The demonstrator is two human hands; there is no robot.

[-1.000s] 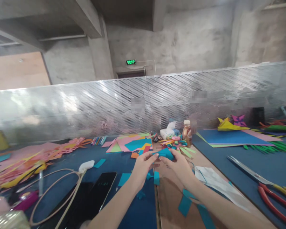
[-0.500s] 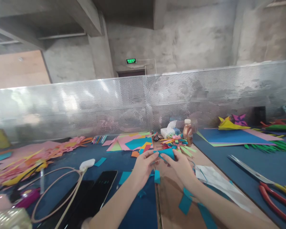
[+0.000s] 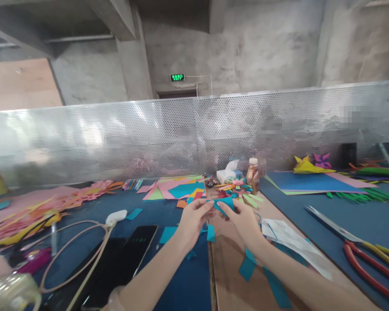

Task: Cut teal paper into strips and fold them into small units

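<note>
Both hands meet over the middle of the surface (image 3: 181,285), pinching one small teal paper piece (image 3: 225,203) between them: the left hand (image 3: 192,220) has its grip closed on the piece's left end, thumb and fingertips together, and the right hand (image 3: 243,222) has its grip closed on the right end, so the paper is held up off the surface, just in front of the multicoloured paper flower (image 3: 238,190). The step in hand looks like folding or creasing this piece (how far the fold has got is hidden by the fingers). Any further fold would call for a firm pinch along one edge while the other hand keeps its end steady. Below the hands lie loose teal scraps (image 3: 210,233) on the surface; a dark phone (image 3: 134,255) and a looped cable (image 3: 74,259) sit to the left, a white face mask (image 3: 288,239) and red-handled scissors (image 3: 359,255) to the right, with a small bottle (image 3: 253,175) and tissue box (image 3: 228,172) near the perforated metal screen (image 3: 84,138).
</note>
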